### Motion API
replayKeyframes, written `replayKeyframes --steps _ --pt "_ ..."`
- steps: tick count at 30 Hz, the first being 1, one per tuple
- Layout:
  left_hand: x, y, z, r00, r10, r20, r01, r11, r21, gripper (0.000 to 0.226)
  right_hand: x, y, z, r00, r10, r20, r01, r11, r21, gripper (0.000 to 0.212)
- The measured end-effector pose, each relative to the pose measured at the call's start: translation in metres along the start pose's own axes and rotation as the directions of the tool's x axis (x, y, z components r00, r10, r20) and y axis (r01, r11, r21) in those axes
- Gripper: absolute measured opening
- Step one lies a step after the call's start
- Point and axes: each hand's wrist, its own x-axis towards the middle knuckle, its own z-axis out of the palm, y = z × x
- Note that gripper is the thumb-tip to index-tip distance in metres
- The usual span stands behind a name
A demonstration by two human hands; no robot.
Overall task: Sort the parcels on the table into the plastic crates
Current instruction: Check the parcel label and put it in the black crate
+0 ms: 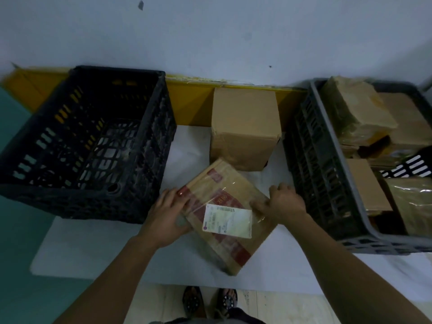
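A flat cardboard parcel point(224, 202) with red tape and a white label lies at an angle on the white table point(98, 249). My left hand point(167, 218) grips its left edge, thumb on top. My right hand point(281, 204) holds its right edge, with the thumb lying on the top. Behind it a taller plain cardboard box point(245, 127) stands between two crates. The black crate point(88, 141) on the left holds nothing. The grey crate point(327, 174) on the right holds several brown parcels point(364, 113).
A pale wall rises behind the table, with a yellow strip point(191, 101) along its foot. The table's front edge runs just above my feet point(210, 302) on the pale floor. A teal surface point(18, 265) lies to the left of the table.
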Motion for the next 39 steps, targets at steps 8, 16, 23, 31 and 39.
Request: replayKeyframes --steps 8,16,23,31,39 --pt "0.006 0.029 0.002 0.916 -0.401 -0.004 0.373 0.857 -0.355 0.028 -0.025 -0.002 0.030 0.995 -0.028 0.098 -0.002 0.957 0.290 0.083" --pt "-0.008 0.058 0.008 0.901 -0.407 0.146 0.425 0.769 -0.477 0.046 -0.034 0.001 0.038 0.990 -0.083 0.114 0.010 0.846 0.533 0.099" --pt "-0.022 0.067 0.005 0.883 -0.429 0.190 0.450 0.658 -0.604 0.038 -0.045 -0.018 0.042 0.986 -0.128 0.104 0.012 0.683 0.730 0.097" --pt "-0.048 0.086 -0.061 0.870 -0.484 -0.096 0.303 0.677 -0.671 0.022 -0.088 -0.035 0.004 0.983 -0.112 -0.144 0.183 0.593 0.784 0.085" --pt "-0.070 0.116 -0.142 0.798 -0.434 -0.419 0.167 0.826 -0.538 0.030 -0.123 -0.051 -0.090 0.918 -0.108 -0.382 0.382 0.506 0.773 0.066"
